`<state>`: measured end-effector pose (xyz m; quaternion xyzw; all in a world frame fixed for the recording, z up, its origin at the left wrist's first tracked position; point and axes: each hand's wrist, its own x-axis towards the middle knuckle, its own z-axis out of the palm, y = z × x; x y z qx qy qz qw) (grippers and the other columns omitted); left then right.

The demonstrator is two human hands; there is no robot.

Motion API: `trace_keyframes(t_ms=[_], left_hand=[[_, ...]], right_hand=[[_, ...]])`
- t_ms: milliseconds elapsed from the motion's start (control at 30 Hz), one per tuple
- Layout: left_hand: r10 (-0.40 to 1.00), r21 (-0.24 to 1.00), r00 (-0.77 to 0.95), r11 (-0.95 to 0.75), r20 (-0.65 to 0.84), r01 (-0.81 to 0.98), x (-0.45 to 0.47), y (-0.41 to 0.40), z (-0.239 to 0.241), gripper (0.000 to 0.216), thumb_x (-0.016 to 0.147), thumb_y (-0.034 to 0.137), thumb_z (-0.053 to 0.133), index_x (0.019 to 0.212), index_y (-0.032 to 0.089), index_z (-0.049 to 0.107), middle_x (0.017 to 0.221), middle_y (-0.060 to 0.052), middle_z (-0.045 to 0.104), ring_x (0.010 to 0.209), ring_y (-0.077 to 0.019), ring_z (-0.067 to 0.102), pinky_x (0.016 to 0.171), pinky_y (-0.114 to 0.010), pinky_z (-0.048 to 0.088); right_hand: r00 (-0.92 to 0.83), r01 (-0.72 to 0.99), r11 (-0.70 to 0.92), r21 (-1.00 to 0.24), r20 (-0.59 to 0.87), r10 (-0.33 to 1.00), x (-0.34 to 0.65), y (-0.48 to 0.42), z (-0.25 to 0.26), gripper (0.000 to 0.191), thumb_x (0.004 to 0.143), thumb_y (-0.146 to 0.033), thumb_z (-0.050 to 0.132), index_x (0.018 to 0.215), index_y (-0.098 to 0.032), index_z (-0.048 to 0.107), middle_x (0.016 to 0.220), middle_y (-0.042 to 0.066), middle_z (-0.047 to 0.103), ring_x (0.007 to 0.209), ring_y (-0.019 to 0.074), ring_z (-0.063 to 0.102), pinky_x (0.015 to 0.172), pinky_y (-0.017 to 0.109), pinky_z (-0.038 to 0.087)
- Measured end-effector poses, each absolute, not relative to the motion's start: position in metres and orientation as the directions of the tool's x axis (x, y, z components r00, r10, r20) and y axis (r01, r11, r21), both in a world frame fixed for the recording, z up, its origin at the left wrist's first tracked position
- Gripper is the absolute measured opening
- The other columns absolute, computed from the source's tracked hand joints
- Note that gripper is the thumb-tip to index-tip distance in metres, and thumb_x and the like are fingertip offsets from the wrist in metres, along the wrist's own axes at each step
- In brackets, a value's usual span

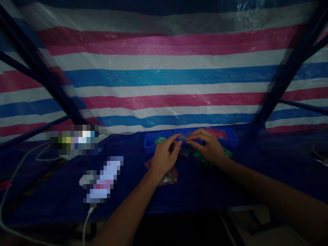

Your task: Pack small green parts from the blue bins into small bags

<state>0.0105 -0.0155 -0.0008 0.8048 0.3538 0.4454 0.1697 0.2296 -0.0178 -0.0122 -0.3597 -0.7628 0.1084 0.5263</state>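
Over the blue table, my left hand (pixel 166 155) and my right hand (pixel 208 145) meet with their fingertips. Both pinch a small clear plastic bag (pixel 185 137), whose contents I cannot make out. Behind the hands stand blue trays (pixel 151 147). A green item (pixel 160 140) lies in the left tray and pink packets (pixel 216 132) in the right one. Partly under my left hand rest pink and clear packets (pixel 169 177). Green plastic bags (pixel 201 157) lie beneath my right hand. A dark clear packet (pixel 183 153) sits between the hands.
On the left are a blurred-out phone (pixel 105 181) with a white cable (pixel 88 218), a round white object (pixel 87 178) and a pixelated item (pixel 74 140). Blue metal posts (pixel 284 78) flank a striped tarpaulin (pixel 164 78) behind the table (pixel 133 191).
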Motion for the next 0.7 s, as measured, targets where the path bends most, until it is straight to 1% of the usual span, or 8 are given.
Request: trace_keyframes(t_ms=[67, 200, 300, 400, 433, 500, 600, 700], left_hand=[[0.731, 0.649, 0.411, -0.678, 0.545, 0.344, 0.01, -0.016, 0.0, 0.037, 0.105, 0.035, 0.052, 0.139, 0.027, 0.062, 0.101, -0.005, 0.077, 0.089, -0.0201, 0.072, 0.081, -0.036, 0.058], [0.749, 0.716, 0.405, -0.645, 0.524, 0.267, 0.01, -0.012, -0.002, 0.03, 0.103, 0.037, 0.055, 0.125, 0.025, 0.071, 0.119, -0.006, 0.076, 0.107, -0.0229, 0.072, 0.094, -0.04, 0.058], [0.777, 0.76, 0.348, -0.611, 0.524, 0.222, 0.01, -0.006, -0.006, 0.024, 0.098, 0.033, 0.063, 0.118, 0.022, 0.071, 0.114, -0.007, 0.077, 0.102, -0.0218, 0.074, 0.094, -0.04, 0.059], [0.786, 0.765, 0.323, -0.605, 0.527, 0.223, 0.01, -0.003, -0.008, 0.019, 0.095, 0.026, 0.066, 0.112, 0.019, 0.069, 0.108, -0.008, 0.077, 0.099, -0.0211, 0.075, 0.094, -0.039, 0.06], [0.784, 0.765, 0.323, -0.607, 0.53, 0.218, 0.01, -0.002, -0.008, 0.02, 0.094, 0.024, 0.066, 0.114, 0.019, 0.068, 0.108, -0.008, 0.077, 0.099, -0.021, 0.075, 0.094, -0.039, 0.06], [0.78, 0.767, 0.337, -0.608, 0.528, 0.205, 0.011, -0.004, -0.007, 0.033, 0.095, 0.021, 0.064, 0.128, 0.021, 0.061, 0.108, -0.007, 0.077, 0.099, -0.0208, 0.075, 0.093, -0.039, 0.06], [0.772, 0.755, 0.361, -0.617, 0.524, 0.222, 0.012, -0.007, -0.005, 0.058, 0.095, 0.019, 0.063, 0.149, 0.025, 0.045, 0.107, -0.006, 0.078, 0.097, -0.0204, 0.076, 0.09, -0.038, 0.06], [0.757, 0.708, 0.34, -0.648, 0.558, 0.281, 0.012, -0.009, -0.004, 0.06, 0.095, 0.018, 0.064, 0.151, 0.027, 0.044, 0.116, -0.007, 0.076, 0.098, -0.021, 0.075, 0.09, -0.04, 0.061]], right_hand=[[-0.222, 0.436, 0.735, -0.519, 0.729, 0.647, 0.23, -0.018, -0.013, 0.015, 0.093, -0.028, 0.073, 0.107, -0.033, 0.078, 0.105, 0.006, 0.071, 0.103, 0.0251, 0.066, 0.09, 0.045, 0.054], [-0.279, 0.418, 0.765, -0.491, 0.731, 0.622, 0.228, -0.017, -0.014, 0.018, 0.092, -0.028, 0.074, 0.108, -0.034, 0.078, 0.105, 0.006, 0.073, 0.105, 0.0261, 0.066, 0.093, 0.048, 0.054], [-0.279, 0.393, 0.772, -0.499, 0.736, 0.617, 0.226, -0.018, -0.013, 0.013, 0.09, -0.028, 0.075, 0.102, -0.031, 0.078, 0.104, 0.005, 0.074, 0.104, 0.0258, 0.067, 0.095, 0.048, 0.054], [-0.228, 0.384, 0.743, -0.548, 0.724, 0.651, 0.225, -0.019, -0.011, 0.012, 0.093, -0.03, 0.072, 0.103, -0.029, 0.078, 0.112, 0.007, 0.073, 0.111, 0.0256, 0.067, 0.099, 0.048, 0.053], [-0.225, 0.375, 0.731, -0.57, 0.709, 0.668, 0.225, -0.019, -0.011, 0.014, 0.094, -0.031, 0.07, 0.106, -0.029, 0.078, 0.118, 0.007, 0.072, 0.115, 0.0256, 0.066, 0.101, 0.048, 0.052], [-0.254, 0.337, 0.712, -0.616, 0.669, 0.698, 0.226, -0.019, -0.01, 0.018, 0.097, -0.032, 0.066, 0.111, -0.03, 0.078, 0.126, 0.007, 0.071, 0.121, 0.0253, 0.065, 0.106, 0.048, 0.05], [-0.316, 0.27, 0.698, -0.663, 0.624, 0.715, 0.225, -0.021, -0.009, 0.021, 0.1, -0.034, 0.061, 0.113, -0.03, 0.078, 0.124, 0.005, 0.074, 0.118, 0.0234, 0.068, 0.107, 0.046, 0.052], [-0.292, 0.306, 0.714, -0.63, 0.651, 0.7, 0.226, -0.022, -0.008, 0.022, 0.101, -0.032, 0.059, 0.115, -0.03, 0.076, 0.122, 0.005, 0.076, 0.116, 0.0226, 0.069, 0.105, 0.046, 0.054]])
